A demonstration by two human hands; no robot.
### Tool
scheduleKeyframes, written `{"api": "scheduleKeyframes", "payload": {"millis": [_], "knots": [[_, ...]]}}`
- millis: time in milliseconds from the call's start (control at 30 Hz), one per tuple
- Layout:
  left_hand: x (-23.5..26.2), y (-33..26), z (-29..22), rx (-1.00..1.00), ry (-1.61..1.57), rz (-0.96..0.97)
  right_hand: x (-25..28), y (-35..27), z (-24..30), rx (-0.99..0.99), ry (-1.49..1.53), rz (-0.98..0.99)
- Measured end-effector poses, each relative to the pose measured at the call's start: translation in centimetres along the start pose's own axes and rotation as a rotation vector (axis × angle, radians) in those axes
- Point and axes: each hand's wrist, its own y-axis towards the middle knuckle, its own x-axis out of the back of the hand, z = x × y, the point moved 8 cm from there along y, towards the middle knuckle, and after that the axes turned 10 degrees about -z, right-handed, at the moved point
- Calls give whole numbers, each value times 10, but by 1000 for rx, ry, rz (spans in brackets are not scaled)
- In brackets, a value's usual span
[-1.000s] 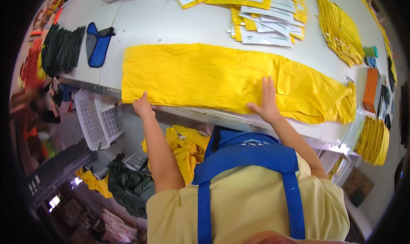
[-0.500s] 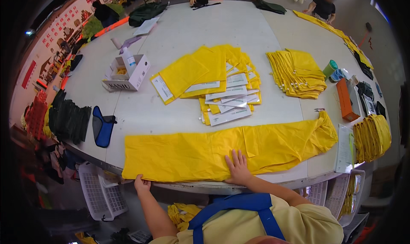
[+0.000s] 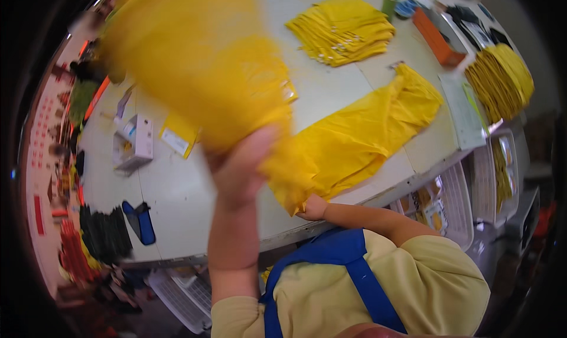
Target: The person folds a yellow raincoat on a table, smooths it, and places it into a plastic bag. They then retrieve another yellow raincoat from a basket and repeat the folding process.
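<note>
A long, smooth yellow garment, perhaps rainwear, lies partly along the near side of the table, its far right end crumpled. Its left part is lifted high in front of me, blurred by motion. My left hand is raised and closed round the garment below the lifted part. At the near table edge, my right hand grips the garment's lower edge, fingers closed on it. The raised cloth covers most of the yellow packs with white labels; one pack shows beside it.
A stack of folded yellow pieces sits at the back, with a green-lidded container beside it. Right stand an orange box and another yellow stack. Left are a white box, a blue pouch and dark folded cloth.
My left hand has risen from the table's near edge, lifting the garment's left part and swinging it up. My right hand has gone from lying flat to gripping the edge. The view has turned.
</note>
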Motion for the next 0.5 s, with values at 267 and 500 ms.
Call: {"api": "scheduleKeyframes", "payload": {"millis": [267, 500], "knots": [[-177, -15, 403, -88, 1059, 584, 37, -32, 20, -94, 406, 234], [-103, -75, 371, 185, 902, 806, 223, -145, -3, -189, 626, 417]]}}
